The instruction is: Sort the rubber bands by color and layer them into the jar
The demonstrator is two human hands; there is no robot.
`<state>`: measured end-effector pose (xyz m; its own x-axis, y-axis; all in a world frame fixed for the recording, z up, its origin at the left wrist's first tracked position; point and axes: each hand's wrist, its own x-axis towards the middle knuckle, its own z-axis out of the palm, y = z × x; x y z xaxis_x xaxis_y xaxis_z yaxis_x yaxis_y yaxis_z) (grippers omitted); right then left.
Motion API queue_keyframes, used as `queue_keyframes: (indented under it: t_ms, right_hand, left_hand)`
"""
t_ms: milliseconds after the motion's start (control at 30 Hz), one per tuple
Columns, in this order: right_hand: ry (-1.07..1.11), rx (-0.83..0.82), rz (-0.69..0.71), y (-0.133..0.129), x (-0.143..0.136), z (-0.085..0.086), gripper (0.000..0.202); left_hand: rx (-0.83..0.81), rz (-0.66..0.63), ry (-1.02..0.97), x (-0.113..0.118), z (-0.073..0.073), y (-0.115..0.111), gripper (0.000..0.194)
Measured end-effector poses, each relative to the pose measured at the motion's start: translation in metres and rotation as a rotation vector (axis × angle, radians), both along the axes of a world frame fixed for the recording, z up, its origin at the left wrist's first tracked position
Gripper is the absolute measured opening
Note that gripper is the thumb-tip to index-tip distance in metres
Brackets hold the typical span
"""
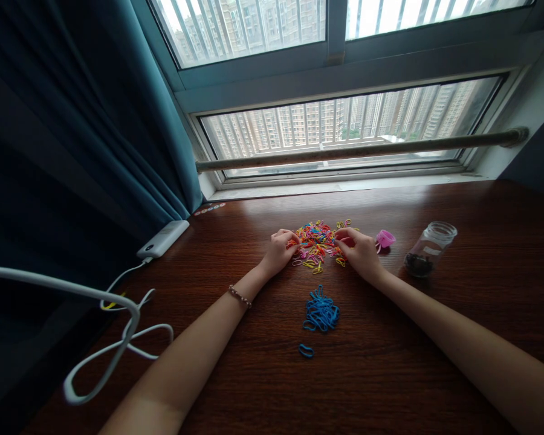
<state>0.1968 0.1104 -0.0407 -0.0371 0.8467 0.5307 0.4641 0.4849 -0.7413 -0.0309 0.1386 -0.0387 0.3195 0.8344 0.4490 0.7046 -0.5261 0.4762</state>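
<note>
A loose pile of small multicoloured bands (317, 241) lies on the brown wooden table (254, 386). At the pile's left edge is my left hand (281, 249), its fingers curled together at the bands; what they hold, if anything, is too small to name. My right hand (357, 252) touches the right side of the pile, thumb and fingertips pinched near a bit of blue that I cannot make out clearly. Nearer to me lies a heap of blue bands (323, 312), with one separate blue band (306, 350) just below it.
Right of my right hand sit a pink cup-like item (385, 239) and a clear glass jar (430, 249) with dark contents. A white power bank (164, 238) with a looping white cable (133, 314) is at the left, by the blue curtain. A window and rail stand behind.
</note>
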Motion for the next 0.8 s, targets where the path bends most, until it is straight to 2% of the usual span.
queue_keyframes:
  t_ms: [300, 433, 533, 600, 633, 700, 800]
  right_hand:
    - [-0.074, 0.050, -0.031, 0.000, 0.002, 0.002, 0.012]
    - [-0.056, 0.013, -0.074, 0.001, 0.004, 0.000, 0.012]
    - [0.024, -0.037, -0.046, 0.001, 0.003, 0.003, 0.015]
    - [0.100, -0.123, 0.044, -0.002, -0.002, 0.007, 0.018]
    - [0.126, -0.193, 0.131, -0.005, -0.006, 0.010, 0.020]
    - [0.130, -0.357, 0.369, -0.013, -0.014, 0.016, 0.024]
    - [0.003, -0.546, 0.734, -0.029, -0.024, 0.025, 0.027]
  left_hand:
    - [0.050, -0.017, -0.021, 0.000, 0.001, 0.000, 0.008]
    - [0.070, -0.035, -0.012, -0.001, 0.001, 0.001, 0.002]
    - [0.093, -0.058, -0.025, -0.002, 0.000, 0.002, 0.003]
    - [0.106, -0.058, -0.039, -0.002, -0.001, 0.003, 0.004]
    - [0.112, -0.053, -0.046, -0.003, -0.002, 0.003, 0.003]
    - [0.122, -0.036, -0.055, -0.003, -0.002, 0.004, 0.003]
    - [0.132, -0.019, -0.056, -0.004, -0.002, 0.005, 0.005]
